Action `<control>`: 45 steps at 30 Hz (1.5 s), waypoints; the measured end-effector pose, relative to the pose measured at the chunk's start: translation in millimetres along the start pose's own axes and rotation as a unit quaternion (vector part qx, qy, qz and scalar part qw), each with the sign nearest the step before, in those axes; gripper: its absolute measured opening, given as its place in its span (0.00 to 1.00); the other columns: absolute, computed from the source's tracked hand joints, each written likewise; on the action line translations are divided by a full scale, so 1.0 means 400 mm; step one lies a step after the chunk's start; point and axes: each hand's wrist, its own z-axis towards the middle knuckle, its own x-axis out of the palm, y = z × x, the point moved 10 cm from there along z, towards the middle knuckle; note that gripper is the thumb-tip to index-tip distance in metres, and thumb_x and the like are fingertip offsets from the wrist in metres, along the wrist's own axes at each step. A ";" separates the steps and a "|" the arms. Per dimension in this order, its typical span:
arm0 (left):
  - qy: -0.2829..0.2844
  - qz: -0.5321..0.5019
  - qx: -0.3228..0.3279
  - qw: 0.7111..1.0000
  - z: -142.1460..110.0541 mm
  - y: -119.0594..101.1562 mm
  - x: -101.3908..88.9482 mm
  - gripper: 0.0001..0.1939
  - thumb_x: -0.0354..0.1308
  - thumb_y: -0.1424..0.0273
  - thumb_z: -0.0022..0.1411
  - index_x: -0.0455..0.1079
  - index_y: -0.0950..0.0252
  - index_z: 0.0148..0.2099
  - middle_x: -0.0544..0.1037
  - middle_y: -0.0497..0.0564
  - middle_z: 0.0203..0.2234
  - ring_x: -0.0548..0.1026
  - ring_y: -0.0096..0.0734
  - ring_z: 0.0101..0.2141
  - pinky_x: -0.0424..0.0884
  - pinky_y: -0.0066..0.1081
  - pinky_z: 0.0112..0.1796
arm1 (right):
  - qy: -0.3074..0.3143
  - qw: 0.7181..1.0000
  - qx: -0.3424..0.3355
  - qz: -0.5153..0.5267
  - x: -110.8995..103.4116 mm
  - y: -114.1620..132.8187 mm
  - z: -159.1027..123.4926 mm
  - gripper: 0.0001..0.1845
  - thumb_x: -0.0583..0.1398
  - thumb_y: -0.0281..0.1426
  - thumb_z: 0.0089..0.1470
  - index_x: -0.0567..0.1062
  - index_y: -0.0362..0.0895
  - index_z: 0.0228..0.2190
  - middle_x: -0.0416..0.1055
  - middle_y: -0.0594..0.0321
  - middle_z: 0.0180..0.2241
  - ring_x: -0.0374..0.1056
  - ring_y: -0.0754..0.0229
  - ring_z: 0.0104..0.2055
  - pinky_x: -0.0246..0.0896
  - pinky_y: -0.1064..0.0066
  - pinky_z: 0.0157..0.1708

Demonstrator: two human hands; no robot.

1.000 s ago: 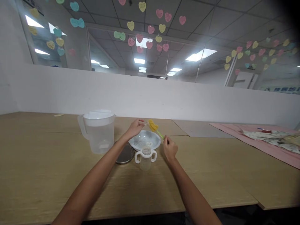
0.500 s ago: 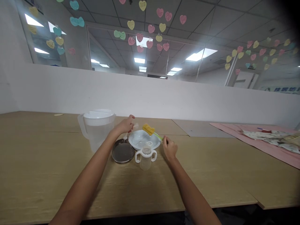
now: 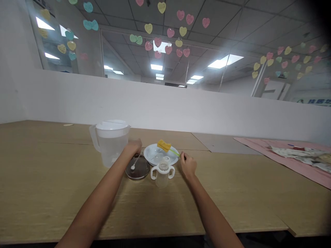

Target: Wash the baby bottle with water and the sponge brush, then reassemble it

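Fingers of your right hand (image 3: 188,166) grip the yellow brush (image 3: 163,145) over the bowl (image 3: 149,155); hold it steady, and centre the straw (image 3: 132,167) over the tray (image 3: 141,171) by your left hand (image 3: 134,146), its grip too blurred to tell.

Left: plastic pitcher (image 3: 113,146) stands tall beside left hand (image 3: 133,146) | Center: two-handled baby bottle (image 3: 162,176) blocks white bowl's (image 3: 148,154) near side; yellow sponge brush (image 3: 163,145) in right hand (image 3: 188,164) bars its right | Right: broad open wooden tabletop (image 3: 232,182) up to pink cloth (image 3: 254,147)
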 end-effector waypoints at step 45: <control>0.071 -0.108 0.178 0.976 -0.053 -0.227 0.086 0.21 0.43 0.56 0.57 0.70 0.64 0.34 0.70 0.46 0.17 0.65 0.24 0.14 0.60 0.25 0.18 | -0.007 0.993 0.067 0.100 0.002 -0.029 0.007 0.27 0.46 0.42 0.52 0.74 0.39 0.17 0.61 0.63 0.13 0.51 0.66 0.17 0.38 0.74 0.20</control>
